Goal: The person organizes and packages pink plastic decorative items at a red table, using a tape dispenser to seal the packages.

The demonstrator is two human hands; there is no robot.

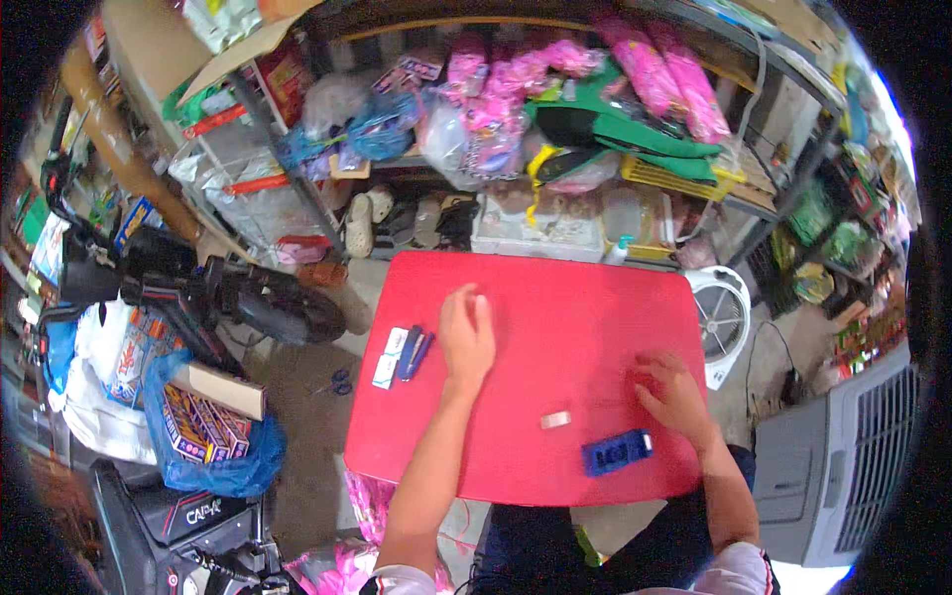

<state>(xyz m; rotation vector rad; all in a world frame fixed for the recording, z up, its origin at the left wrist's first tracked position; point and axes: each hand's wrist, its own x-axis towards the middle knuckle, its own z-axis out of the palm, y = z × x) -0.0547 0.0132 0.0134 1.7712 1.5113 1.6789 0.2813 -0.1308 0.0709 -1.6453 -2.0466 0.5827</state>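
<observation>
My left hand hovers over the left part of a red tabletop. Its fingers point away from me with the thumb apart, and nothing shows in it. Left of it lie a dark blue stapler-like object and a small white and blue box, side by side. Toward the right edge is my right hand, fingers loosely bent and apart, holding nothing visible. Nearer to me than that hand lies a flat blue item with dark shapes on it. A small whitish block, like an eraser, rests left of the blue item.
Behind the table stands a shelf with pink packages, a green bag and a white tray. A scooter and a blue bag of boxes are at left. A white fan and grey air cooler stand right.
</observation>
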